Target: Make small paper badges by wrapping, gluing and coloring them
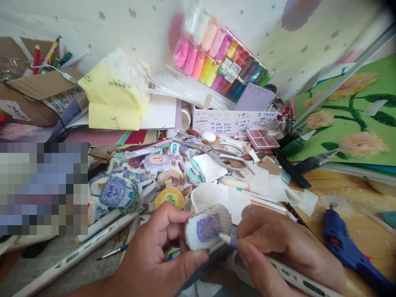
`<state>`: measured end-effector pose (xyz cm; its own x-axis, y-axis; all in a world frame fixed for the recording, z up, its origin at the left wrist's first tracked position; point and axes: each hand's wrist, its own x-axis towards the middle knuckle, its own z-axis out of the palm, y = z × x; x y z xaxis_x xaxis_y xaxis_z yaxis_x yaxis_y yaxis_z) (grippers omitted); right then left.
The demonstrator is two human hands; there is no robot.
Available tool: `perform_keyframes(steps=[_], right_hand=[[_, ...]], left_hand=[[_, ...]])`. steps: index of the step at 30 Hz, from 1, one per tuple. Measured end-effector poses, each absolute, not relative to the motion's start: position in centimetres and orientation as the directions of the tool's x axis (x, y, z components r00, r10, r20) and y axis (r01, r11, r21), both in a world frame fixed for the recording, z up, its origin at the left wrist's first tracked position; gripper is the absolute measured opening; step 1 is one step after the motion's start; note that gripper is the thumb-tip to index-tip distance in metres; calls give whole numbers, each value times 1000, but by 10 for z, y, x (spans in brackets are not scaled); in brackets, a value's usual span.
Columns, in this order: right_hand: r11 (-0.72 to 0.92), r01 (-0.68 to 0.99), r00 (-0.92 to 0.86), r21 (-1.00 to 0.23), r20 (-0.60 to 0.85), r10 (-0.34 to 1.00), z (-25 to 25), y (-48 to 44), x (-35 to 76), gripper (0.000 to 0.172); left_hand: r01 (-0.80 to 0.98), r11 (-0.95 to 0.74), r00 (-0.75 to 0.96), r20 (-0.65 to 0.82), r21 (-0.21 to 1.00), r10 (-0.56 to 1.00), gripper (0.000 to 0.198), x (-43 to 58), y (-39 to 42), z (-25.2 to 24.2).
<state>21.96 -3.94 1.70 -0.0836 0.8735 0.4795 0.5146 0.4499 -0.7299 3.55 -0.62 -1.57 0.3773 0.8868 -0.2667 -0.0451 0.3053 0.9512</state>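
My left hand (161, 251) pinches a small rounded white piece (193, 231) between thumb and fingers. A purple coloured square (208, 227) marks its face, and its right side looks greyish and textured. In my right hand (278, 243) is a white-barrelled marker (297, 278), gripped like a pen. Its pale tip with a purple collar touches or nearly touches the right edge of the purple square. Just behind my left fingers lies a yellow round piece with a drawn face (170, 198). A blue-purple crocheted-looking piece with a smile (114, 192) sits farther left.
Scissors (216, 150) lie on paper scraps behind my hands. A blue glue gun (349, 243) rests at the right. Two long markers (77, 255) and a thin paintbrush (113, 251) lie at the left. Packs of coloured clay (222, 57) and a yellow bag (114, 95) stand at the back.
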Motion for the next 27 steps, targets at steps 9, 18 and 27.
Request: perform_keyframes(steps=[9,18,27], right_hand=[[498,541,-152,-678,503,851,16,-37,217,20],[415,524,-48,-744,461,886,20,-37,226,20],[444,517,-106,-732,460,882,17,-37,224,19]], left_hand=[[-41,342,359,-306,939,882,28,36,-7,-15],[-69,382,247,-355,922,902,34,39,-11,-9],[-68,378,241,-353,923,904,34,39,-11,-9]])
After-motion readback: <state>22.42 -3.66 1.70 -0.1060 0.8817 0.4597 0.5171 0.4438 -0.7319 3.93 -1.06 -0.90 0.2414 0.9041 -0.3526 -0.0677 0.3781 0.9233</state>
